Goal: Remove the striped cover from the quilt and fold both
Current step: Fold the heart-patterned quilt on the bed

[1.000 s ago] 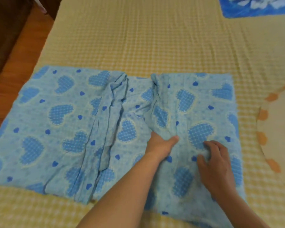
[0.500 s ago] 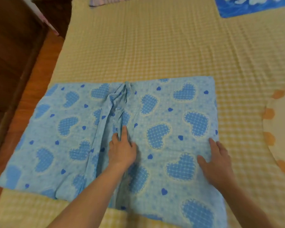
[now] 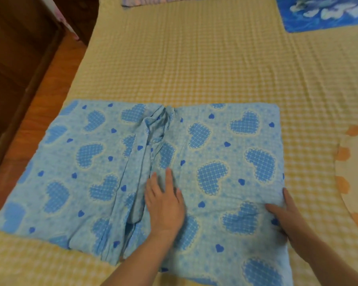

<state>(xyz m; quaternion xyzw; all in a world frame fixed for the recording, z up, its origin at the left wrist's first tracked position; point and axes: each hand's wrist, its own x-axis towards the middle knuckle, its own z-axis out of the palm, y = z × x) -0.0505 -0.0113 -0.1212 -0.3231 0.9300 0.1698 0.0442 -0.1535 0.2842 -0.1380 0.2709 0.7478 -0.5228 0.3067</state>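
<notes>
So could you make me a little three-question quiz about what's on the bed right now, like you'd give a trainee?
1. True or false: both hands lie flat on the blue heart-print quilt.
2. Which hand is at the quilt's right edge?
A. left hand
B. right hand
3. Fill in: the bunched ridge of fabric runs down the quilt's ____ (middle / right edge).

Key: 1 true; 2 B; 3 middle.

I see a bed in yellow checked sheet point(image 3: 194, 58), orange wooden floor point(image 3: 50, 96) and dark wooden furniture point(image 3: 15, 48) at left.
</notes>
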